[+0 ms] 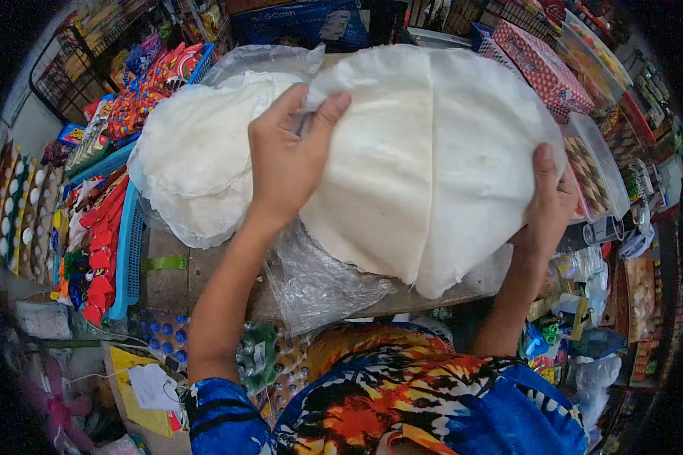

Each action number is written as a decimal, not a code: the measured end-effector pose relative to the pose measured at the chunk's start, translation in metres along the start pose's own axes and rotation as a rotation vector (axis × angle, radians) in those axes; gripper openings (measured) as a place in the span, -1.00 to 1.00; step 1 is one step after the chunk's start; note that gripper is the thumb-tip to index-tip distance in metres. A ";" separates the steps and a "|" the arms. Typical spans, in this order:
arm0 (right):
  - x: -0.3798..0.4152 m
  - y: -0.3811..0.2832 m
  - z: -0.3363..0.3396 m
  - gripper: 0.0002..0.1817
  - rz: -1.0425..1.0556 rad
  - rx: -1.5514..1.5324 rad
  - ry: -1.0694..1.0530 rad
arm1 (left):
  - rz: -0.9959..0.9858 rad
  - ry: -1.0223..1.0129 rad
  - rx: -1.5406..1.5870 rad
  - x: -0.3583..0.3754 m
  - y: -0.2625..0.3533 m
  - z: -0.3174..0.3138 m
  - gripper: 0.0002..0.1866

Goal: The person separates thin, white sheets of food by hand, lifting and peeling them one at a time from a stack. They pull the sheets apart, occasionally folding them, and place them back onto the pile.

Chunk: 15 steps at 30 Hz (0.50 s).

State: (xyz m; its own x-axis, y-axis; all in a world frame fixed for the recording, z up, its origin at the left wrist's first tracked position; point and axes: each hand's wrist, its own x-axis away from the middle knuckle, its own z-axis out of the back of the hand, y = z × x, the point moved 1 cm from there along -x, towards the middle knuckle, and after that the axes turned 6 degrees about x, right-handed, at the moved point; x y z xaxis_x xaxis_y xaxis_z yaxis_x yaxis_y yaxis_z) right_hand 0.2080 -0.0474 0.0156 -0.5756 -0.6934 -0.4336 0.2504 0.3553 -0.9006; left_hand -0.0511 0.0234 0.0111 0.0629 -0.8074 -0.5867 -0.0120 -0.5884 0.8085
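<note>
A large, thin white round sheet (pixel 372 167) with a crease down its middle is held up in front of me. My left hand (pixel 292 152) grips its upper left edge between thumb and fingers. At its right edge my right hand (pixel 545 201) has the thumb on the front, with the other fingers partly hidden behind. To the left, a stack of similar white round sheets (pixel 197 163) lies on clear plastic on the wooden table (pixel 182 284). A crumpled clear plastic bag (pixel 319 284) sits under the held sheet's lower left edge.
Blue baskets (pixel 133 258) with colourful snack packets stand on the left, beside egg trays (pixel 24 212). On the right are a red-checked box (pixel 542 68) and a clear tub of rolled snacks (pixel 590 171). Bottles with blue caps (pixel 167 334) stand below the table's front edge.
</note>
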 end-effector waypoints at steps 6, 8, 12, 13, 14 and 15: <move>-0.012 -0.007 0.016 -0.61 -0.029 -0.112 0.134 | -0.031 0.084 0.078 -0.012 0.014 0.013 -0.77; -0.014 -0.011 0.019 -0.58 -0.046 -0.146 0.157 | -0.047 0.109 0.061 -0.016 0.016 0.021 -0.77; -0.018 -0.013 0.023 -0.58 -0.066 -0.201 0.115 | -0.061 0.196 0.086 -0.027 0.015 0.038 -0.78; -0.020 -0.011 0.025 -0.58 -0.084 -0.257 0.081 | -0.063 0.219 0.132 -0.030 0.015 0.042 -0.77; -0.022 -0.009 0.026 -0.57 -0.101 -0.313 0.047 | -0.001 0.228 0.196 -0.031 0.016 0.046 -0.76; -0.022 -0.008 0.026 -0.57 -0.102 -0.313 0.044 | -0.001 0.230 0.195 -0.032 0.018 0.050 -0.76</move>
State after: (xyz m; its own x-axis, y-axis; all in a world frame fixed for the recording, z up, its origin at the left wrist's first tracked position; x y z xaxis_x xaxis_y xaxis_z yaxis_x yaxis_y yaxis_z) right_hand 0.2390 -0.0513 0.0321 -0.6202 -0.7100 -0.3334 -0.0577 0.4652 -0.8833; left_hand -0.1034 0.0368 0.0424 0.2875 -0.7888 -0.5433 -0.2014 -0.6044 0.7708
